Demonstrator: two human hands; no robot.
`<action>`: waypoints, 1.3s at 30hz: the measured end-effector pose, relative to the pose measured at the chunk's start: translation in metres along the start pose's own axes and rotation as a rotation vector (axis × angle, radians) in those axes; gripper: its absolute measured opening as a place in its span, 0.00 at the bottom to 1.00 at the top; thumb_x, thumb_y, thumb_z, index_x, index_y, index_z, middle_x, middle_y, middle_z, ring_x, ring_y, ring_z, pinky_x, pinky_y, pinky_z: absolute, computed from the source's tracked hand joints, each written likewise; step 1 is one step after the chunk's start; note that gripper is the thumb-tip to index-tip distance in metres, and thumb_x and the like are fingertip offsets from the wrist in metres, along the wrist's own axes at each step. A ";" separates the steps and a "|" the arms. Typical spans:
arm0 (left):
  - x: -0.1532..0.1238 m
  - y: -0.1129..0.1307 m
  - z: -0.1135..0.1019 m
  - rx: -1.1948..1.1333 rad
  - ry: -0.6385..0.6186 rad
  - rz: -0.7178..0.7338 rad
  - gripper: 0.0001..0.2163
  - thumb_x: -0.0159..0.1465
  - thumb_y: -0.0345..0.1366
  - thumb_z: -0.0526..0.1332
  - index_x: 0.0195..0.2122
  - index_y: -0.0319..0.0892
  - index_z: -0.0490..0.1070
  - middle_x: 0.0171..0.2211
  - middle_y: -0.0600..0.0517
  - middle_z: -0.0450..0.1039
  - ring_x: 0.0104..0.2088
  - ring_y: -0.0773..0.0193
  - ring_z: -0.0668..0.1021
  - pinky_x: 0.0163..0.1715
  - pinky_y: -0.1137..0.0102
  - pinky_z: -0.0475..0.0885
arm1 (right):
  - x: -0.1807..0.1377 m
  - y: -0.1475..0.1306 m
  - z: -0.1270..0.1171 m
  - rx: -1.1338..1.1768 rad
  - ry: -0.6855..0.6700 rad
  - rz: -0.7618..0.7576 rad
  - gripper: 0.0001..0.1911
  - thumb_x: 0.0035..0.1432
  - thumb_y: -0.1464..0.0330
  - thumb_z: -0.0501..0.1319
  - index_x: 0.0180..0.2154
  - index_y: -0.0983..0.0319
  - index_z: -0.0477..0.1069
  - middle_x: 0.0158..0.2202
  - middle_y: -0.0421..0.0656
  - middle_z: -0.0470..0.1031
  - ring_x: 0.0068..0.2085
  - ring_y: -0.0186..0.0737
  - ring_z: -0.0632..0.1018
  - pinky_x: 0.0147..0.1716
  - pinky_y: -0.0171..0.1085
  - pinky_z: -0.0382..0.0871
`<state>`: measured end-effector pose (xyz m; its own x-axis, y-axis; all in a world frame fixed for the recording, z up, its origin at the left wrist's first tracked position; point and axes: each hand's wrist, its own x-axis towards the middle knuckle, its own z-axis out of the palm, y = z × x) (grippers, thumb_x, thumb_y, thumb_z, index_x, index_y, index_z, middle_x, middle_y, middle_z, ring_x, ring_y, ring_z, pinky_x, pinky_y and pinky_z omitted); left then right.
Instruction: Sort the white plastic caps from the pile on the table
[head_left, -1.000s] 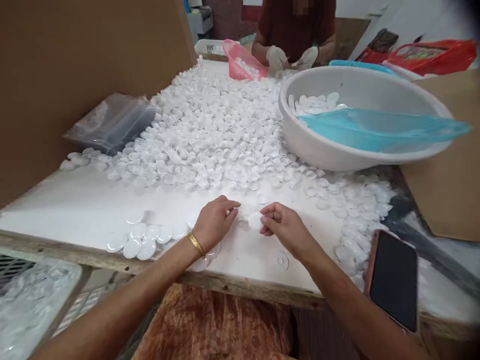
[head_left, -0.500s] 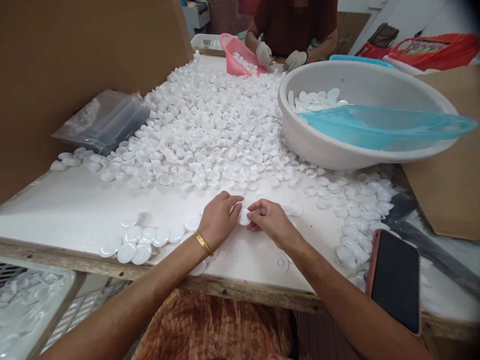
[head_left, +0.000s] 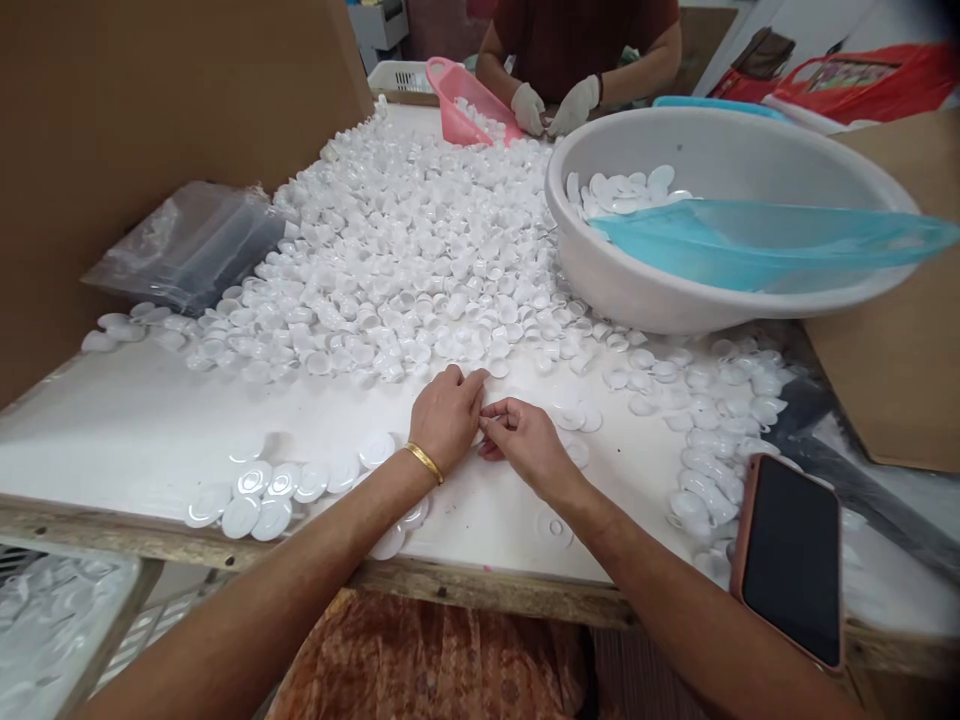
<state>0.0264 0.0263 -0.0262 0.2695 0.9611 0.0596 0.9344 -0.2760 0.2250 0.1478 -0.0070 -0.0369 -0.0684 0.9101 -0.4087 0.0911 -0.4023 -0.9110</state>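
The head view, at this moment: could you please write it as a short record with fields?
left hand: low over the white table, gold-coloured bracelet at its wrist
right hand: fingertips close beside the left hand; any held piece mostly hidden
white discs: group near the front edge
white pieces: large heap beyond both hands
grey basin: right side, blue plastic item across it
phone: right, dark screen
co-worker: gloved hands near pink container
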 end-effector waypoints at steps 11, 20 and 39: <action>0.002 -0.006 -0.003 0.018 -0.036 -0.027 0.17 0.64 0.37 0.48 0.54 0.46 0.59 0.38 0.48 0.66 0.36 0.59 0.71 0.30 0.69 0.64 | -0.004 -0.003 0.004 -0.212 -0.022 -0.067 0.09 0.58 0.68 0.54 0.30 0.63 0.70 0.26 0.41 0.74 0.24 0.31 0.76 0.21 0.28 0.69; 0.004 -0.012 0.003 0.047 -0.062 0.022 0.18 0.66 0.38 0.45 0.56 0.49 0.58 0.36 0.49 0.65 0.37 0.60 0.70 0.32 0.69 0.64 | -0.007 -0.004 0.002 -0.348 -0.130 -0.170 0.14 0.51 0.70 0.59 0.42 0.61 0.71 0.27 0.38 0.75 0.26 0.33 0.76 0.27 0.31 0.68; 0.025 0.011 -0.003 0.053 0.142 0.034 0.21 0.65 0.40 0.48 0.60 0.57 0.54 0.48 0.44 0.60 0.47 0.53 0.64 0.45 0.57 0.59 | -0.007 -0.008 0.005 -0.067 -0.053 0.057 0.04 0.52 0.75 0.56 0.30 0.64 0.69 0.25 0.41 0.75 0.24 0.31 0.77 0.23 0.28 0.69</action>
<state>0.0430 0.0476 -0.0189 0.2688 0.9414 0.2037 0.9375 -0.3043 0.1691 0.1427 -0.0105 -0.0275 -0.1139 0.8786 -0.4638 0.1625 -0.4441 -0.8811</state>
